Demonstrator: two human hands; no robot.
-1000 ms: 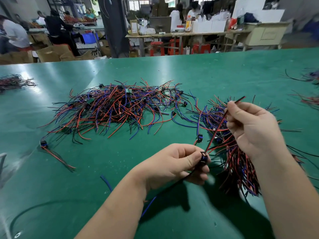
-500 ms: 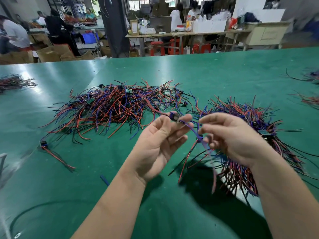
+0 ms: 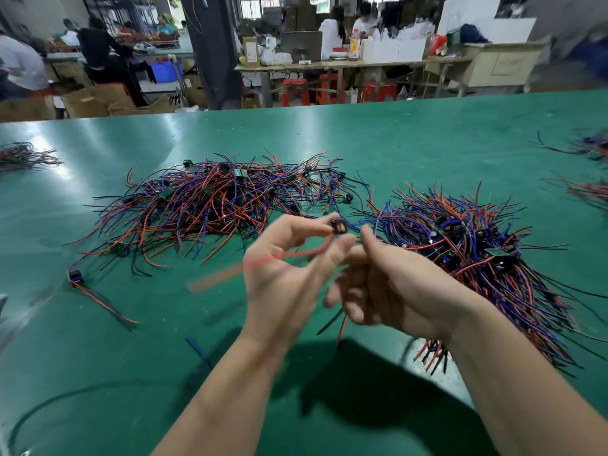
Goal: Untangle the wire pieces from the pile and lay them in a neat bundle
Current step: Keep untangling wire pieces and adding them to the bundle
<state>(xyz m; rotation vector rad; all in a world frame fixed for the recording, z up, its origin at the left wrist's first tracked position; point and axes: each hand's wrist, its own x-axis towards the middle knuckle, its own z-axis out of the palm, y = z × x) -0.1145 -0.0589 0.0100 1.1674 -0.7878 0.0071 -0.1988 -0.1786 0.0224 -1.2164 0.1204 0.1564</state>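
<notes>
Both hands meet above the green table (image 3: 394, 143), between the two main heaps. The left hand (image 3: 289, 268) is palm-up and pinches a small black connector (image 3: 339, 227) between thumb and forefinger; the red lead (image 3: 312, 251) of this wire piece crosses its palm and smears into blur to the left. The right hand (image 3: 388, 284) has its fingers curled round the same piece's leads – a black and a red end (image 3: 342, 324) poke out beneath it, though blur hides the exact grip.

Behind the left hand sprawls the tangled pile (image 3: 214, 205) of red, blue and black wires with small green boards among them. To the right lies the bundle (image 3: 477, 258), its wires roughly aligned and fanned; the right forearm covers its near edge.

A loose wire piece (image 3: 75, 278) with a blue-black connector lies apart at the left, and a short blue scrap (image 3: 197, 348) sits near the left forearm. Smaller wire heaps lie at the far left edge (image 3: 23, 158) and far right edge (image 3: 589, 192) – well apart from the hands. Beyond the table stand a cluttered workbench (image 3: 345, 64), red stools (image 3: 294, 90) and several people
</notes>
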